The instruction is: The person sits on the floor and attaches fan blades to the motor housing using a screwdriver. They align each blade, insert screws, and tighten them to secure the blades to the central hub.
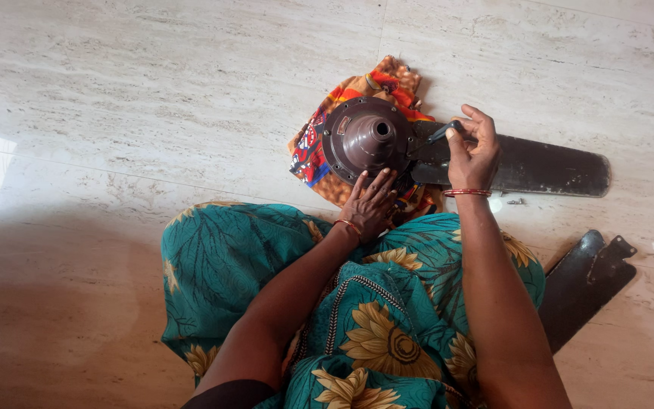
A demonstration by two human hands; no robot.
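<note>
Teal sunflower-print fabric (387, 333) fills the foreground, draped over the seated person's lap, and both forearms reach out from it to the work on the floor. And what work: a brown ceiling fan motor housing (365, 138) sits on a bright patterned cloth (313, 148), likely there to cushion it and spare the pale stone floor (153, 98). It's round, dark and glossy, with a raised hub and a hole at its centre, rim screws just visible.

Left hand (371, 203) lies flat on the housing's near edge, fingers spread and pressing down, gripping nothing; it looks like a steadying hand, holding the motor from turning. Right hand (472, 151) is curled closed around a small dark tool (439, 135), its tip set at the bracket where a dark fan blade (546, 168) joins the housing. That blade stretches away to the right, flat on the floor.

Just beside the right wrist lie a few small loose bits (515, 201), possibly screws. Further right, well apart, a second blade (584, 284) rests detached.
</note>
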